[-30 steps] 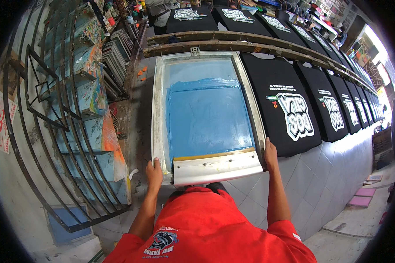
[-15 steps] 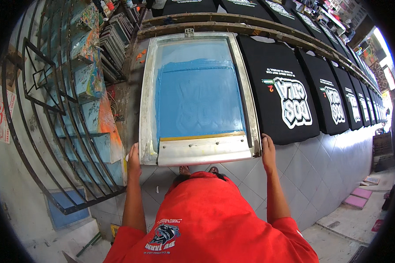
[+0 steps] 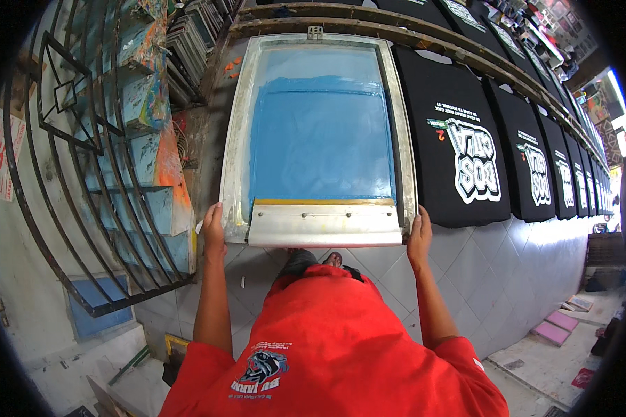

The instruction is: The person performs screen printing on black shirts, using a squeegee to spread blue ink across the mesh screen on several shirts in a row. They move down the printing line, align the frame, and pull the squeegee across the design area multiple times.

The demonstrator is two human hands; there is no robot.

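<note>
A screen printing frame (image 3: pixel 230 149) lies in front of me, its pale rim worn and stained. Blue ink (image 3: pixel 320 149) covers most of its mesh, with a lighter band at the far end. Across the near end rests a squeegee (image 3: pixel 327 224), a wide silver metal holder with a yellow blade edge along its far side. My left hand (image 3: pixel 214 228) is closed on the frame's near left corner, and my right hand (image 3: pixel 419 236) grips the near right corner. The fingers' undersides are hidden. Whatever lies beneath the mesh cannot be seen.
Black T-shirts (image 3: pixel 438 87) with white lettering lie in a row to the right. Wooden rails (image 3: pixel 424 43) run behind the frame, by a metal hinge clamp (image 3: pixel 316 32). Leftward are a black metal grille (image 3: pixel 55 194), blue paint-stained shelves (image 3: pixel 129 201) and stacked frames (image 3: pixel 188 45).
The frame and both hands sit higher in the picture, and the view has shifted a little. Faint letter outlines in the blue area have mostly faded. Both hands keep their hold.
</note>
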